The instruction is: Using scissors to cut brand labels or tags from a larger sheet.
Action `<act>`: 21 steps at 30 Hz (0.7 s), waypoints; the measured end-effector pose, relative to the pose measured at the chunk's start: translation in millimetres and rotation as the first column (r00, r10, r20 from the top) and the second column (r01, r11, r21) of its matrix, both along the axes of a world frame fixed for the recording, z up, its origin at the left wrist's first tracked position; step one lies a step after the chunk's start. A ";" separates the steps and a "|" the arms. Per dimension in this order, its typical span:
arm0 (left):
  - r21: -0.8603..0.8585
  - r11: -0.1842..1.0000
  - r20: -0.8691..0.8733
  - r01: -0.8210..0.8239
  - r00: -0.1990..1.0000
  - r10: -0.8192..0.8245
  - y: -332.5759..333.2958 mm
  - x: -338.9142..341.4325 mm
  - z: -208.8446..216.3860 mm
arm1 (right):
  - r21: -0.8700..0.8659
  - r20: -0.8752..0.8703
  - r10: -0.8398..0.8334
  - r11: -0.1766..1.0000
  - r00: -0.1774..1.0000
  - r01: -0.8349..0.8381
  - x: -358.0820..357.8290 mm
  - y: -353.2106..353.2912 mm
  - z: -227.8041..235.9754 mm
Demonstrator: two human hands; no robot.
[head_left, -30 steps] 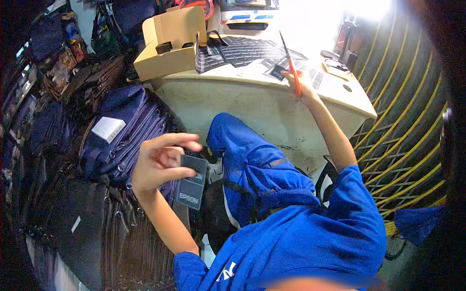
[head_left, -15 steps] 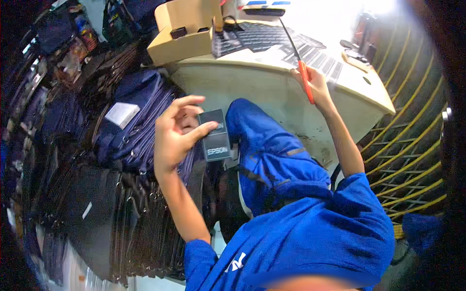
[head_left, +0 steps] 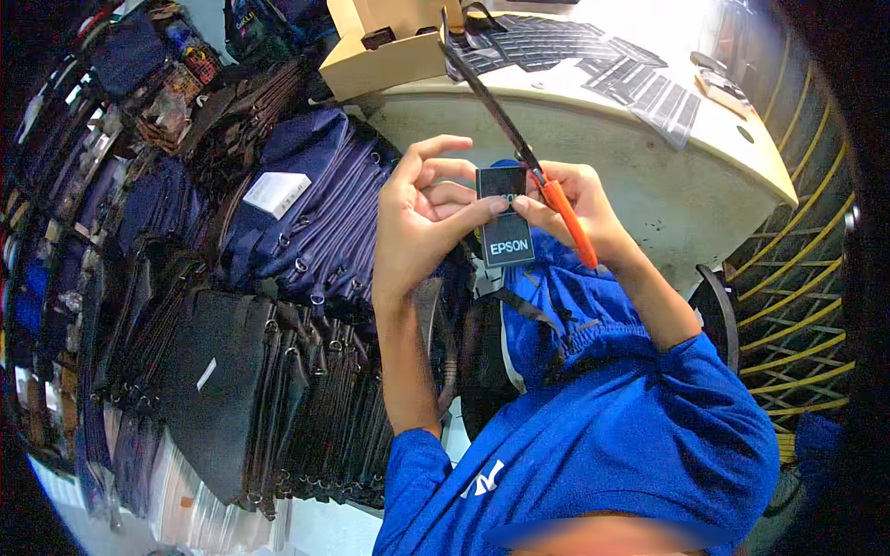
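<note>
Centrally, just above mid-frame, the left hand [head_left: 422, 222] pinches a small black label [head_left: 505, 218] between thumb and curled fingers, while the right hand [head_left: 579, 208] grips orange-handled scissors [head_left: 519, 139], fingers closed, blades pointing toward the upper middle

Black label [head_left: 505, 221], orange-handled scissors [head_left: 556, 199], blue sleeves [head_left: 630, 435].

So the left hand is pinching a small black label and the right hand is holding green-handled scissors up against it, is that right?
Not quite: the scissors have orange handles, not green. The head view shows the left hand pinching the small black label while the right hand holds the scissors against its top edge.
</note>
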State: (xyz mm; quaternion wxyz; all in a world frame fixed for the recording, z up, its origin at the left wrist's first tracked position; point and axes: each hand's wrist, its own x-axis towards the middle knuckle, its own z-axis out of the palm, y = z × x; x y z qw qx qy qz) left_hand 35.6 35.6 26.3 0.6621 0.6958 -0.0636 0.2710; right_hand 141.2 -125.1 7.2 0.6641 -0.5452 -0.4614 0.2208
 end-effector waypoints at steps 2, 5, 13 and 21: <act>-0.075 0.997 -0.005 0.029 1.000 -0.030 -5.3 -6.4 2.7 | -0.025 0.020 -0.099 0.995 0.995 0.099 -4.1 -1.3 2.4; -0.017 0.999 -0.053 0.040 0.998 -0.041 -10.3 -11.4 4.5 | 0.000 0.082 -0.140 0.990 0.987 0.141 1.4 -2.8 2.9; 0.131 0.988 -0.134 0.085 0.989 -0.067 -3.9 -14.0 2.3 | -0.027 0.220 -0.127 0.990 0.967 0.137 -2.2 -12.9 5.9; 0.049 0.998 -0.022 -0.034 0.999 0.035 17.3 -31.8 8.6 | -0.134 0.494 -0.096 0.974 0.864 0.185 3.9 -46.0 -7.5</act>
